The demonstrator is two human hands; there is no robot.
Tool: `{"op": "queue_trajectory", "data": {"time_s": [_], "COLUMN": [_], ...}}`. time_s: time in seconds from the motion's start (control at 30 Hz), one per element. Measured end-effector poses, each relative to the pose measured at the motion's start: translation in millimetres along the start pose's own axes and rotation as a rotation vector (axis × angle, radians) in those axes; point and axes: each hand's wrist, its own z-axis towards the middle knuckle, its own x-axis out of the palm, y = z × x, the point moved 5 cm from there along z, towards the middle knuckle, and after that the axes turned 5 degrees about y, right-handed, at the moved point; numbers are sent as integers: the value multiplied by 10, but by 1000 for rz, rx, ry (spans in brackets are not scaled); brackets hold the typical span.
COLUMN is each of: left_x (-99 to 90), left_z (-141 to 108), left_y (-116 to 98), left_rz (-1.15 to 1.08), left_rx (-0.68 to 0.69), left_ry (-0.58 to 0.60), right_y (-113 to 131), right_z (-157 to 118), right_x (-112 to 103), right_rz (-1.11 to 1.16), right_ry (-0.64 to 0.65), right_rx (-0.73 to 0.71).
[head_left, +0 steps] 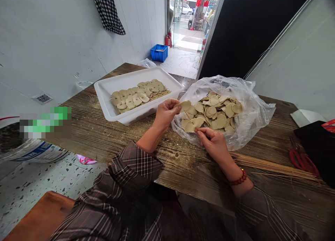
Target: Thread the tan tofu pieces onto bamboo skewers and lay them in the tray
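My left hand is closed in a pinch on a round, flat beige slice at the left side of a clear plastic bag. Lower and to the right, my right hand pinches the edge of another beige slice. A thin stick seems to run near the two slices, but I cannot make it out clearly. The bag lies spread on the table, with a heap of loose slices in it. Left of it, a white tray holds rows of overlapping slices on thin sticks.
A bundle of thin bamboo skewers lies on the wooden table, right of my right hand. Red-handled scissors and a black bag are at the right edge. A bucket stands at the left, a blue crate beyond the table.
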Motion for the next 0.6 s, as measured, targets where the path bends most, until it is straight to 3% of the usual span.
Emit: {"op": "queue_trajectory", "data": {"time_s": [0.37,0.6], "left_x": [-14,13], "left_z": [15,7], "left_y": [-4,-42], "left_rz": [76,319], "left_rx": [51,111], "left_ry": [-2,31], "right_y": [-1,-2], "right_z": [6,13], "right_x": [6,4], "right_rz": [-9,-12], "right_ry": [8,23], "right_rx": [-2,-28]}}
